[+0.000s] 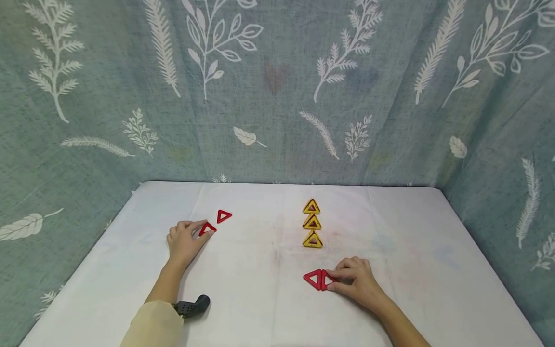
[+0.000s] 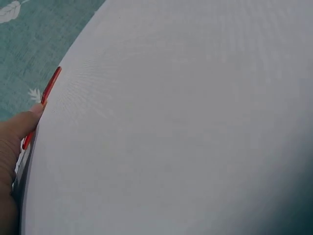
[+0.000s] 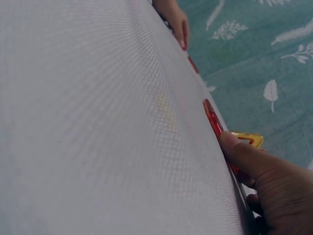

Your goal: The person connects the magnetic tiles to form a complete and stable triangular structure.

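Note:
My left hand (image 1: 184,241) pinches a red triangle (image 1: 211,225) between thumb and fingers at the left of the table. Just beyond it lies a second red triangle frame (image 1: 219,216). In the left wrist view the thumb overlaps the held red triangle (image 2: 51,83), seen edge-on. On the right, my right hand (image 1: 357,282) pinches a red triangle (image 1: 324,280) whose straight side meets that of another red triangle (image 1: 309,276), which points left. The right wrist view shows the thumb against a red edge (image 3: 213,115), with part of a yellow triangle (image 3: 252,137) behind.
Three yellow triangles with dark red centres, the far one (image 1: 311,202), the middle one (image 1: 311,226) and the near one (image 1: 312,245), stand in a column beyond my right hand. A white cloth covers the table (image 1: 251,299). A leaf-patterned curtain (image 1: 277,135) hangs behind it.

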`<state>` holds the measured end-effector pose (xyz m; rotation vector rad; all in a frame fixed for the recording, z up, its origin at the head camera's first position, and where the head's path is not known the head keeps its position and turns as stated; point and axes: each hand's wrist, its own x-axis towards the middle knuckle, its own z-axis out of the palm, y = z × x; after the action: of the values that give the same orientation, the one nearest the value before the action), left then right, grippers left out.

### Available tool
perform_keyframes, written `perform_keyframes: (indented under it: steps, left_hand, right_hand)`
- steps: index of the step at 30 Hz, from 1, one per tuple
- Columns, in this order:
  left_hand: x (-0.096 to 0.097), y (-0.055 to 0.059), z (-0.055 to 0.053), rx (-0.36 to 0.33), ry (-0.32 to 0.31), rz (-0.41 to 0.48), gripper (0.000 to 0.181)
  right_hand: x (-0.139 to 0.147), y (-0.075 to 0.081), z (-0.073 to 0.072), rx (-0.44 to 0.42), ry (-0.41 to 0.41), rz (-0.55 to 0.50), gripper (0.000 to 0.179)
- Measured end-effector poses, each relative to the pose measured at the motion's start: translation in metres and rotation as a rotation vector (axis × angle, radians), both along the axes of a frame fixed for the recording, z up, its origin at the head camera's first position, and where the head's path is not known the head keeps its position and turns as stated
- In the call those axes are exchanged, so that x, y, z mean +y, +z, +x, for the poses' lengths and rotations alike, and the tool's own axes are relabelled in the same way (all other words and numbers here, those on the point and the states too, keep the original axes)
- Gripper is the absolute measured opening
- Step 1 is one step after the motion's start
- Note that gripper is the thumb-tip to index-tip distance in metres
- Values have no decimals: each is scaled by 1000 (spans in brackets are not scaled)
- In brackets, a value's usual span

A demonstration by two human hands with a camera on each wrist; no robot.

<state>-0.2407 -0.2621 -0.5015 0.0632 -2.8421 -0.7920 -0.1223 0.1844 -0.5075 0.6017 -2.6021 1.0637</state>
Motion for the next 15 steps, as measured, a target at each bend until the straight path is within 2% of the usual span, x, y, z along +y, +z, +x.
perform_keyframes:
  steps: [8,15]
  left_hand:
    - [2,1,14,19,-38,26,48]
    - [6,2,23,0,-48,45,47]
  right_hand:
    - [2,0,-3,29,21,-12,29]
    - [3,-3,-3,35,30,-21,30]
